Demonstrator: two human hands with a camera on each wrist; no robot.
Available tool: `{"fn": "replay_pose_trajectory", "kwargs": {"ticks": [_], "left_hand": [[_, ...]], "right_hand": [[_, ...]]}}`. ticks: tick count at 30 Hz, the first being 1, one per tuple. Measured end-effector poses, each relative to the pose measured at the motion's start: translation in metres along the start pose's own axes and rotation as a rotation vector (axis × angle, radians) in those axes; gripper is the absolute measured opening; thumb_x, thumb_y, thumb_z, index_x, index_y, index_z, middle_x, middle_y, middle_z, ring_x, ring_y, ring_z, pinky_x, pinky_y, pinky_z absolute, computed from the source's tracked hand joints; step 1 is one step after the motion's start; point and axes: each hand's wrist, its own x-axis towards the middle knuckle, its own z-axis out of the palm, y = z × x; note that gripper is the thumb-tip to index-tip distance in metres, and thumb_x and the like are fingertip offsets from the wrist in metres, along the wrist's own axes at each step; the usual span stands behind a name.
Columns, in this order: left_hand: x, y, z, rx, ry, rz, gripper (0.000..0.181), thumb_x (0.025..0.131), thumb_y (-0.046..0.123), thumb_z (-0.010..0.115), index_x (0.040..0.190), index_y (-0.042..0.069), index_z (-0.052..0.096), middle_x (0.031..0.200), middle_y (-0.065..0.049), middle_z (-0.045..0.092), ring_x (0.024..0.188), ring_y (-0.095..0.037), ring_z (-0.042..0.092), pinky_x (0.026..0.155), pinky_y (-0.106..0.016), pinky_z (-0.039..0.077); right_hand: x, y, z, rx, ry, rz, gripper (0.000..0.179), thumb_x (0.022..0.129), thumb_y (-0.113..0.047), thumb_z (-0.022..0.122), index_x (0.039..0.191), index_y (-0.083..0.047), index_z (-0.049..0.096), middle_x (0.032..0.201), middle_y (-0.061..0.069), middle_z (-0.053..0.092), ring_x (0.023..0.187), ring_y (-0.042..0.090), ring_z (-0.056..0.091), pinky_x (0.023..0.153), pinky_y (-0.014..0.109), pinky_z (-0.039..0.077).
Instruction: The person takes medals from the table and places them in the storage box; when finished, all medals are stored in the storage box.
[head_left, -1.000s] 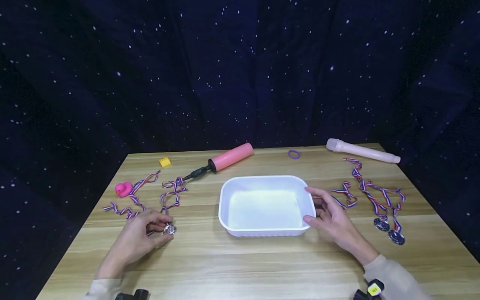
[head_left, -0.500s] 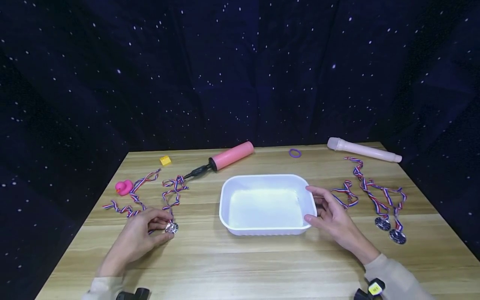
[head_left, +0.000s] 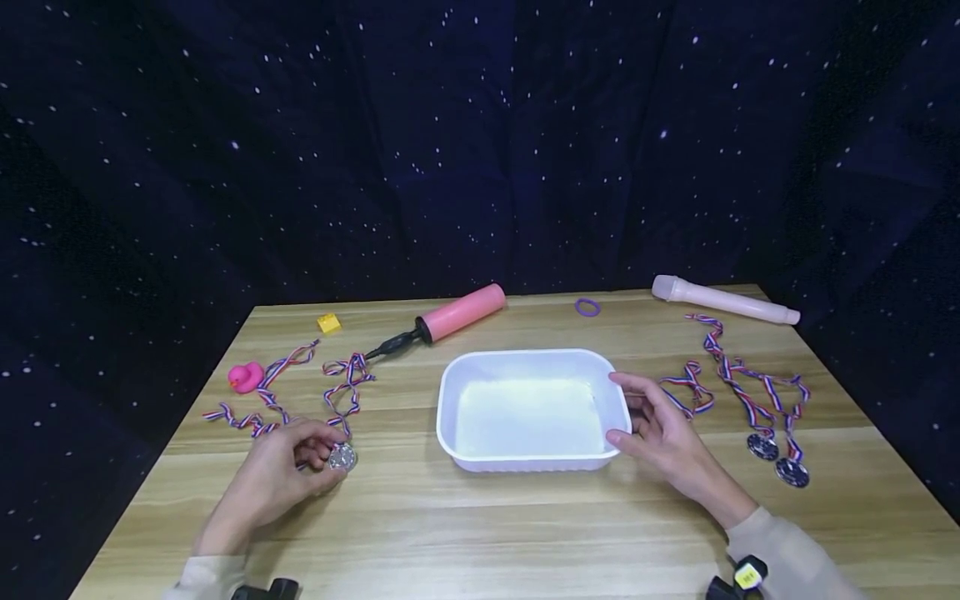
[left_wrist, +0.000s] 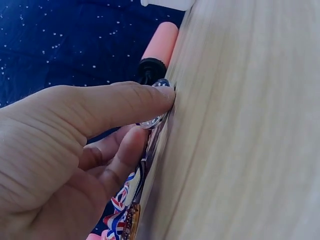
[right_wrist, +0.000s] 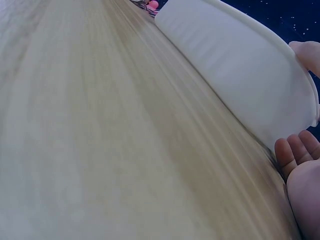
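My left hand pinches a silver medal by its edge, low over the wooden table on the left. The medal's striped ribbon trails away behind it. In the left wrist view, thumb and fingertip meet on the medal, which stands tilted close to the tabletop. Mid-table sits a white plastic tub with nothing in it. My right hand holds the tub's right end, thumb and forefinger at the rim. The right wrist view shows fingers curled beside the tub's wall.
Left of the tub lie a pink rubber duck, more ribbons and a yellow block. Behind are a pink balloon pump and a purple ring. At right lie a toy microphone and two silver medals with ribbons.
The medal between my left fingers has tipped so that its face shows more to the head camera. My right hand and the tub have stayed in place.
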Motion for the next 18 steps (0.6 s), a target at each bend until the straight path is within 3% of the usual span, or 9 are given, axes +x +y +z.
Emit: {"fn": "replay_pose_trajectory", "kwargs": {"ticks": [5, 9, 15, 18], "left_hand": [[0.0020, 0.0001, 0.0001, 0.025, -0.011, -0.022, 0.042, 0.078, 0.007, 0.101, 0.114, 0.013, 0.080, 0.089, 0.003, 0.073, 0.076, -0.009, 0.067, 0.066, -0.024, 0.061], [0.0020, 0.0004, 0.0021, -0.029, -0.012, -0.014, 0.041, 0.079, 0.002, 0.100, 0.113, 0.011, 0.080, 0.091, 0.003, 0.076, 0.078, -0.008, 0.072, 0.069, -0.026, 0.065], [0.0033, 0.0028, 0.0075, -0.095, 0.084, 0.070, 0.038, 0.082, -0.008, 0.093, 0.116, 0.007, 0.081, 0.092, 0.000, 0.077, 0.080, -0.009, 0.072, 0.071, -0.023, 0.065], [0.0039, 0.0066, 0.0089, -0.120, 0.136, 0.083, 0.036, 0.086, -0.009, 0.090, 0.117, 0.007, 0.082, 0.092, -0.001, 0.077, 0.083, -0.009, 0.072, 0.074, -0.020, 0.064]], "right_hand": [[0.0014, -0.0003, -0.0006, -0.006, 0.002, 0.000, 0.074, 0.095, 0.016, 0.075, 0.160, 0.009, 0.042, 0.149, 0.033, 0.049, 0.128, 0.026, 0.061, 0.105, 0.022, 0.058], [0.0011, 0.0003, -0.0013, -0.010, -0.001, 0.008, 0.074, 0.095, 0.014, 0.076, 0.160, 0.008, 0.042, 0.151, 0.032, 0.047, 0.128, 0.028, 0.061, 0.105, 0.023, 0.059], [0.0005, 0.0016, -0.0016, -0.018, 0.000, 0.012, 0.073, 0.095, 0.013, 0.076, 0.161, 0.006, 0.043, 0.152, 0.028, 0.048, 0.129, 0.026, 0.060, 0.105, 0.022, 0.058], [0.0005, 0.0021, -0.0011, -0.013, -0.001, 0.010, 0.073, 0.095, 0.013, 0.076, 0.161, 0.007, 0.043, 0.152, 0.029, 0.048, 0.128, 0.025, 0.061, 0.105, 0.023, 0.058]]}}
